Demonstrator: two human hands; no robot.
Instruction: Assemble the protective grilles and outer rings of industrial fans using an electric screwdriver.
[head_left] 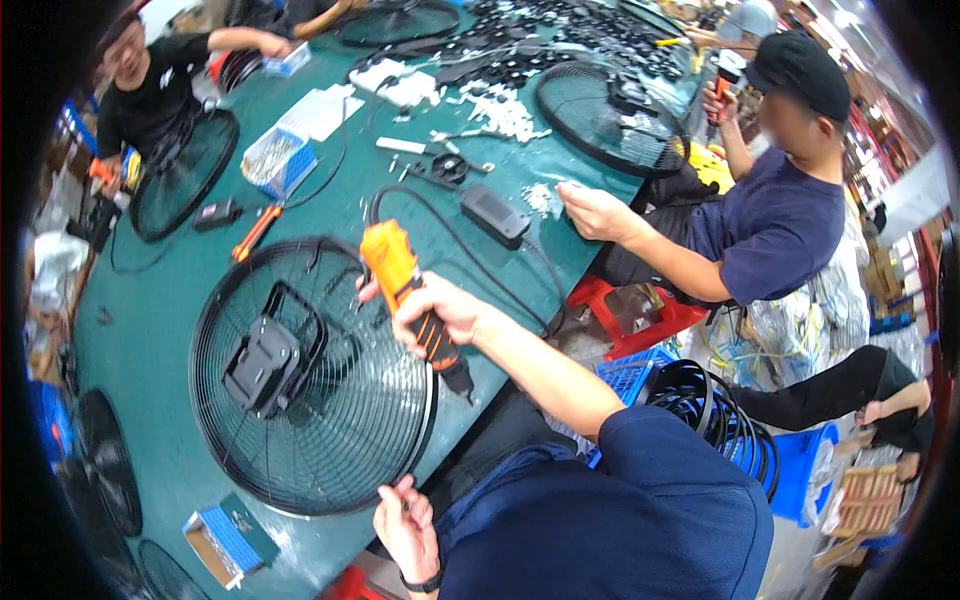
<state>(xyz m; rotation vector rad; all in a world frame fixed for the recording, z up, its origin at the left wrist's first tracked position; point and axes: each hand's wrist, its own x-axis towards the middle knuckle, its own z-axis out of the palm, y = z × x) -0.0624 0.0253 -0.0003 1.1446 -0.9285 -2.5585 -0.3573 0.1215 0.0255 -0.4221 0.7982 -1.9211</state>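
Observation:
My right hand (440, 312) is wrapped round an orange and black power screwdriver (393, 262), its dark tip pointing down toward the table edge. A cable runs from its upper end. Beneath it lies a round black wire fan guard (300, 430) with a black bracket and housing (262, 365) at its middle. My left hand (408, 530) is at the guard's near rim, fingers curled with the tips together; what they may hold is too small to make out.
Near the guard are a small open carton (222, 545), an orange screwdriver (257, 233), a black power adapter (495, 216) and a blue box of small parts (280, 163). A co-worker (770, 220) sits at the right beside another fan guard (610, 118); a red stool (635, 315) stands between us.

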